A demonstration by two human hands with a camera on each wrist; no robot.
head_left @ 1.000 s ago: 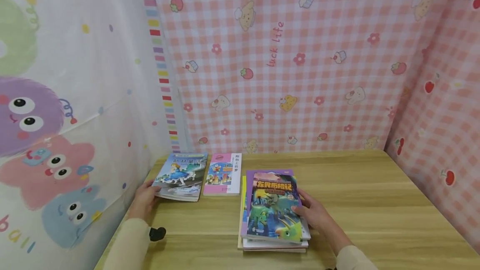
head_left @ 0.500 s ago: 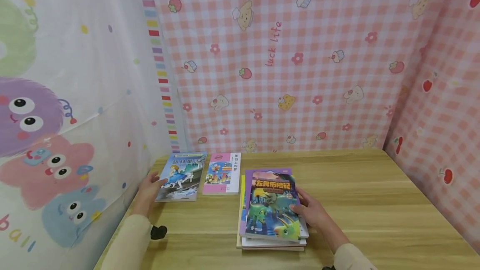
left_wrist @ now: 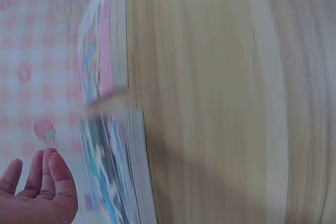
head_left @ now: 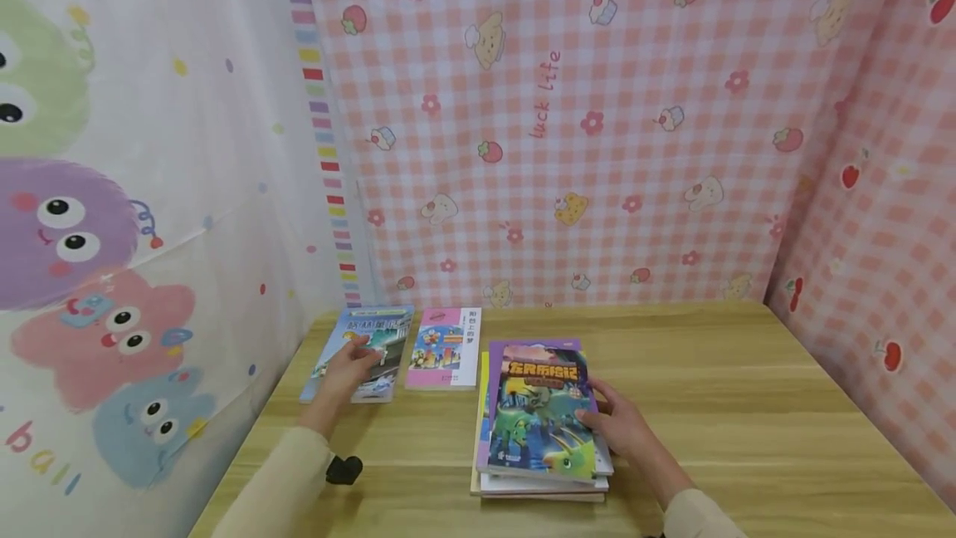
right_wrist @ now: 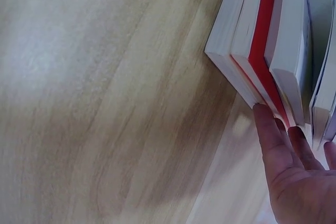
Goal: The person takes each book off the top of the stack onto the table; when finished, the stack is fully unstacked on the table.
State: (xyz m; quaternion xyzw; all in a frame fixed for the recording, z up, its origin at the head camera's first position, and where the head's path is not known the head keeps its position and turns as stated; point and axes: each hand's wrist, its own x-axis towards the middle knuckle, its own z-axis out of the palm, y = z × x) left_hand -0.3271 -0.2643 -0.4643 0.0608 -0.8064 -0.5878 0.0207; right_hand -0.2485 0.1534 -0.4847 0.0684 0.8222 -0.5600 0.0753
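My left hand (head_left: 343,379) hovers over a blue-covered picture book (head_left: 392,362) at the table's back left, its fingers loosely bent. In the left wrist view, the left hand (left_wrist: 44,195) shows apart from that book's page edges (left_wrist: 139,171). At the table's middle stands a stack of books, topped by a dinosaur-covered book (head_left: 541,413). My right hand (head_left: 626,423) rests along the stack's right side, thumb at the top cover's edge. Extended fingertips of the right hand (right_wrist: 299,182) touch the lower books (right_wrist: 231,30), among them one with a red edge.
A pink and white book (head_left: 436,351) lies flat just right of the blue one. The wooden table (head_left: 717,405) reaches back to a checked pink curtain (head_left: 597,148). A white cartoon-print curtain (head_left: 224,272) hangs on the left.
My left hand has left the blue book's left edge and moved right, over its cover. That book has shifted slightly and lies flat. The right hand stays at the stack.
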